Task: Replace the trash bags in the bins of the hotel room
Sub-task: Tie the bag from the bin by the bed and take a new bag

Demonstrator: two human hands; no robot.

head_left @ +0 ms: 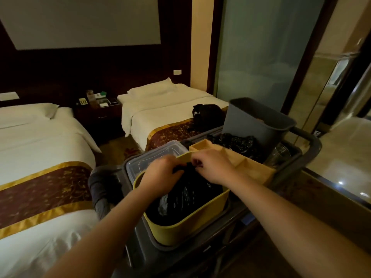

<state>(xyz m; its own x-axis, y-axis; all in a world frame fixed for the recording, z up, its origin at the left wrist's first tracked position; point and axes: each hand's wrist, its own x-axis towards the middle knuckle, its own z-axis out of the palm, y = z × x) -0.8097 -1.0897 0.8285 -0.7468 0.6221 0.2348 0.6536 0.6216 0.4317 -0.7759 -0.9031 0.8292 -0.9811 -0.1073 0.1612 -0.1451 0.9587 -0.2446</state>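
Note:
A yellow bin (186, 229) stands on the grey cart (289, 171) in front of me, with a black trash bag (186, 195) bunched inside it. My left hand (160, 175) and my right hand (212, 166) both pinch the gathered top of that bag at the bin's far rim, close together. A grey bin (259, 125) stands at the cart's far end, with a second crumpled black bag (236, 144) lying just in front of it.
The cart also carries a clear lidded plastic box (158, 155), a wooden divided tray (241, 163) and a clear cup (279, 155). Two made beds (36, 149) lie to the left; a black backpack (206, 113) sits on the far one. A nightstand stands between them. A glass partition is on the right.

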